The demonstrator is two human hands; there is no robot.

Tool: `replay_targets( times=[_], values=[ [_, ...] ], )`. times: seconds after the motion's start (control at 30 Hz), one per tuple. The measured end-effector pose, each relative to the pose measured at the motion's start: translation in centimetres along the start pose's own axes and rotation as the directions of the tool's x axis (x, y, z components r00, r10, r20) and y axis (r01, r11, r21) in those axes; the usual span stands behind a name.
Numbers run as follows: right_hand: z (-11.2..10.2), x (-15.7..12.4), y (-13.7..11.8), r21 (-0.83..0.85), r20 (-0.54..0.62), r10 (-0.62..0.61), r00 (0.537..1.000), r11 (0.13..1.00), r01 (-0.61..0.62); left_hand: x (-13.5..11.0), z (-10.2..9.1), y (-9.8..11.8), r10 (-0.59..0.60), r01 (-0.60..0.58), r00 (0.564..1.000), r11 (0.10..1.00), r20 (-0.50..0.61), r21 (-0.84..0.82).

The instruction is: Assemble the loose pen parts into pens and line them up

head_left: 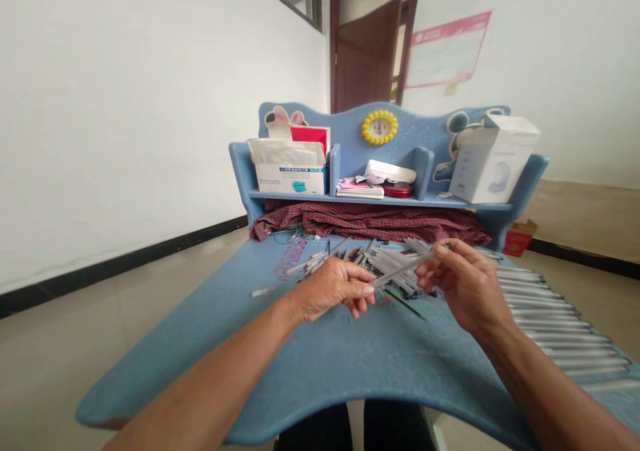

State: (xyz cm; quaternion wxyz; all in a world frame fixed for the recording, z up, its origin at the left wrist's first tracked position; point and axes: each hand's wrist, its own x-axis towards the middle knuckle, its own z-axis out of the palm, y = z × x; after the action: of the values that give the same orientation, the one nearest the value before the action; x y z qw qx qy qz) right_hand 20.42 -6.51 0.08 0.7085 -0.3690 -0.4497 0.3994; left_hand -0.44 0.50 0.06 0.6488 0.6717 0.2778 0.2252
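A thin, translucent pen barrel (400,273) is held at a slant above the table. Its lower left end is pinched between the thumb and fingers of my left hand (336,287). My right hand (466,283) grips the upper right end, where a small dark tip shows by the fingertips. Beyond both hands lies a loose heap of clear barrels and other pen parts (360,253). A slim dark rod, like a pen refill (406,305), lies on the tabletop just below the held barrel. One short whitish piece (262,292) rests left of my left hand.
Many pens (555,317) lie side by side along the right of the blue table (200,344). A folded checked cloth (370,221) lies under the rear shelf, which bears a mask box (290,176), papers (360,189) and a white carton (493,161).
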Motion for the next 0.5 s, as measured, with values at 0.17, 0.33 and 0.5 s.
replay_targets(
  times=[0.17,0.33,0.5],
  values=[
    [0.2,-0.1,0.5,-0.17,0.028,-0.033,0.999,0.985,0.037,0.4,1.5,-0.9,0.046,-0.061,0.998,0.916,0.047,0.398],
    [0.6,-0.6,0.3,-0.359,0.135,-0.071,0.988,0.926,0.116,0.9,2.1,-1.7,0.276,-0.268,0.956,0.673,0.102,0.69],
    [1.3,-1.1,0.4,-0.544,0.272,-0.035,0.962,0.819,0.184,1.0,2.5,-2.7,0.247,-0.254,0.962,0.636,0.12,0.729]
  ],
)
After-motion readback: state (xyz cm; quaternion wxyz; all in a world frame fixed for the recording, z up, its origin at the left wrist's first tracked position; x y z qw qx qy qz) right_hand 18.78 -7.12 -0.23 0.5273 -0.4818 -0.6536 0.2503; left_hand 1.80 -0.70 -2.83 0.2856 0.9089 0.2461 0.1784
